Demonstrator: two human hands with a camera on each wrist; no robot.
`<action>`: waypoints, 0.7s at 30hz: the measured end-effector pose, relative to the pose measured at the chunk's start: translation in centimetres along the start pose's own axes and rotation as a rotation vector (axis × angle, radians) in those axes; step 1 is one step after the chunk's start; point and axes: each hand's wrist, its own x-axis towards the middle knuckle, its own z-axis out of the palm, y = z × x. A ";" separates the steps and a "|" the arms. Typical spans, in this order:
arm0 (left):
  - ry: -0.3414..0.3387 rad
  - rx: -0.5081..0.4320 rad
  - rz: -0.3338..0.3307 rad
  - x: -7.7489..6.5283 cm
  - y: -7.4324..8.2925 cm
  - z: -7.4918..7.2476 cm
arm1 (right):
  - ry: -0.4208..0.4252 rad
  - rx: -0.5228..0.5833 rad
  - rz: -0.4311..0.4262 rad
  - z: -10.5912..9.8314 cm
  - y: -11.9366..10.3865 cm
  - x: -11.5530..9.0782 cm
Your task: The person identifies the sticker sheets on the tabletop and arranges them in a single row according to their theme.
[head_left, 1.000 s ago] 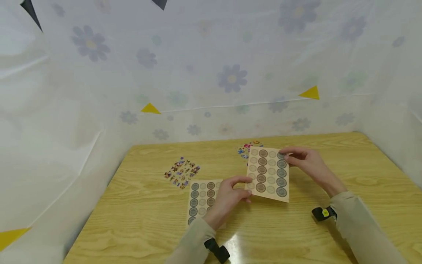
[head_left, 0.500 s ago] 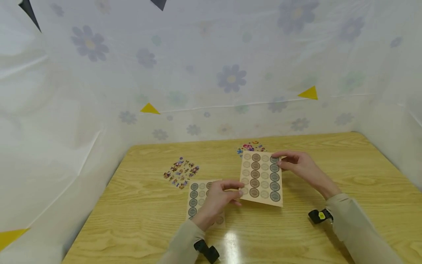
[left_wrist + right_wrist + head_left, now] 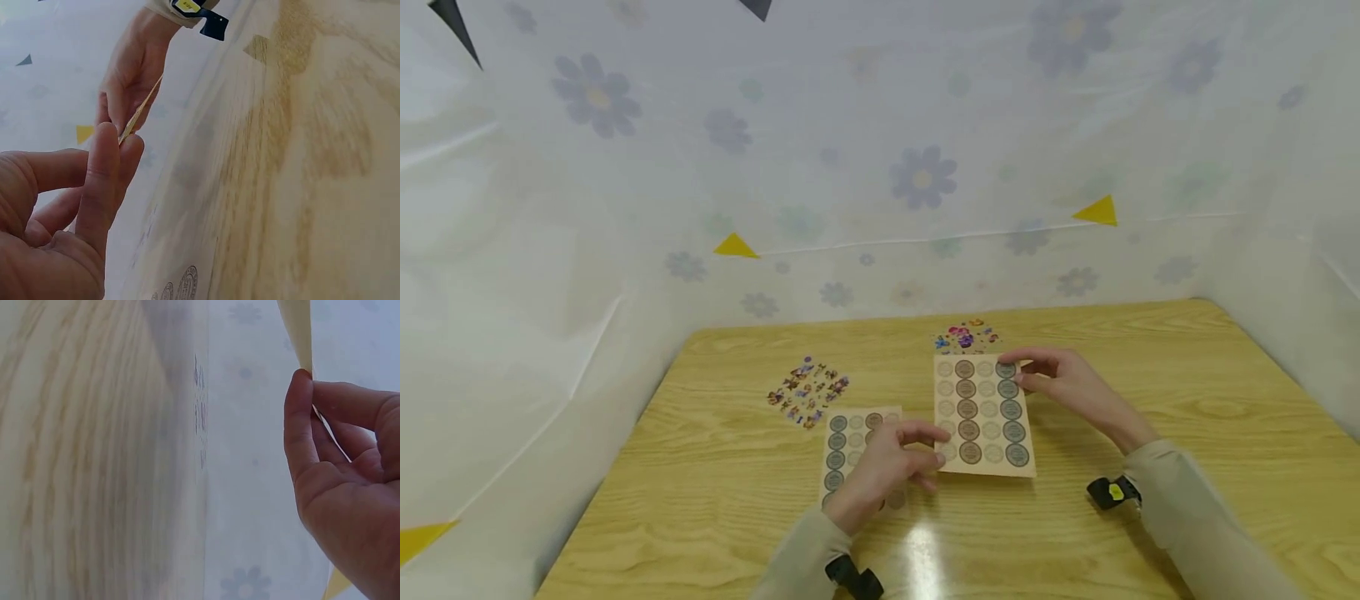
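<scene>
In the head view both hands hold a tan sheet of round stickers (image 3: 981, 421), printed in grey, brown and pale columns, above the table. My left hand (image 3: 887, 467) pinches its lower left edge between thumb and fingers. At the upper right corner, my right hand (image 3: 1071, 387) pinches it likewise. The left wrist view shows the sheet (image 3: 142, 107) edge-on, running from my left fingertips to the other hand. A strip of the sheet (image 3: 299, 331) rises from the right fingertips in the right wrist view. A second similar sheet (image 3: 837, 460) lies on the table, partly hidden by my left hand.
A cluster of small brown and purple cut-outs (image 3: 807, 393) lies on the wooden table (image 3: 715, 467) at left. Another cluster, pink and blue cut-outs (image 3: 964, 336), sits behind the held sheet. A flower-patterned white curtain (image 3: 880, 279) borders the table's back and sides.
Both hands have moved left and a little nearer the body with the sheet. The sheet sits straighter than before and uncovers more of the pink and blue cut-outs.
</scene>
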 end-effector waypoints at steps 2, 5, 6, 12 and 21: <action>-0.017 0.001 -0.011 -0.1 -0.2 -0.1 | -0.003 -0.015 -0.005 0.3 0.1 0.1; -0.025 -0.003 -0.014 -0.2 -0.4 -0.3 | -0.007 -0.033 -0.019 0.6 0.2 0.3; -0.028 -0.001 -0.012 -0.3 -0.4 -0.4 | -0.007 -0.037 -0.024 0.7 0.2 0.4; -0.055 0.011 -0.016 -0.7 -0.9 -1.0 | -0.021 -0.089 -0.050 1.7 0.2 0.7; -0.087 0.005 -0.057 -1.7 -1.2 -1.6 | -0.054 -0.167 -0.066 3.0 -0.2 0.7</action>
